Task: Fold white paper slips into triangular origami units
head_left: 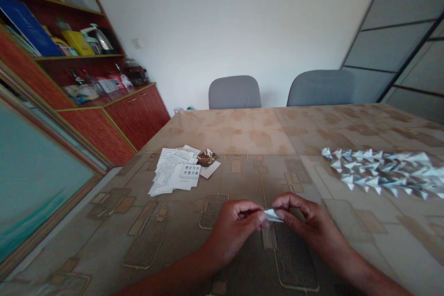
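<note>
Bridging left and right fingers (255, 220): folded paper (272, 215)

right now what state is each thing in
left hand: pinching the paper
right hand: pinching the paper's other end
paper: folded, held between both hands
slips: in a loose, overlapping pile
folded pieces: pointed, set close together in rows
chairs: upright beyond the table
cupboard doors: shut
</note>
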`<state>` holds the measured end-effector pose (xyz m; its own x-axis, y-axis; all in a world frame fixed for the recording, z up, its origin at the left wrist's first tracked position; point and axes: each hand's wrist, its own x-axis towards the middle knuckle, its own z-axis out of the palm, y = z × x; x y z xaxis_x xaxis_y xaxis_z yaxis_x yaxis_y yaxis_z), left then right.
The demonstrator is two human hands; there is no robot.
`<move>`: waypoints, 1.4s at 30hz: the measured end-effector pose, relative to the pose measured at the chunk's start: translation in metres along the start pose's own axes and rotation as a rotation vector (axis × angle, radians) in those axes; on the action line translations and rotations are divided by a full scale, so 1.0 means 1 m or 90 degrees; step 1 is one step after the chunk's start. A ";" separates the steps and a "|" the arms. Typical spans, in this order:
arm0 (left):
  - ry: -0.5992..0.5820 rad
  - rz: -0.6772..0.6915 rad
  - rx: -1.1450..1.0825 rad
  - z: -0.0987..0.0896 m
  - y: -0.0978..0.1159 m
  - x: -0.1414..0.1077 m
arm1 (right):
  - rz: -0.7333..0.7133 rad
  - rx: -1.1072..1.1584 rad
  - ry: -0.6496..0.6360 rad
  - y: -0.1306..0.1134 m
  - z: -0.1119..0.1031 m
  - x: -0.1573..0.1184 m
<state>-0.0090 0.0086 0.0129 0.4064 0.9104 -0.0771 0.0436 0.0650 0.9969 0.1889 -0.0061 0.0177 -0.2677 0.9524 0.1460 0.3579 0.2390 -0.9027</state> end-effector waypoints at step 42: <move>0.090 0.062 -0.006 0.005 0.007 -0.007 | -0.208 -0.111 0.099 -0.013 -0.002 -0.007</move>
<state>-0.0068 0.0009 0.0204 0.2766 0.9608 0.0215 0.0022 -0.0230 0.9997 0.1876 -0.0156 0.0294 -0.2590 0.8346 0.4861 0.4259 0.5504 -0.7180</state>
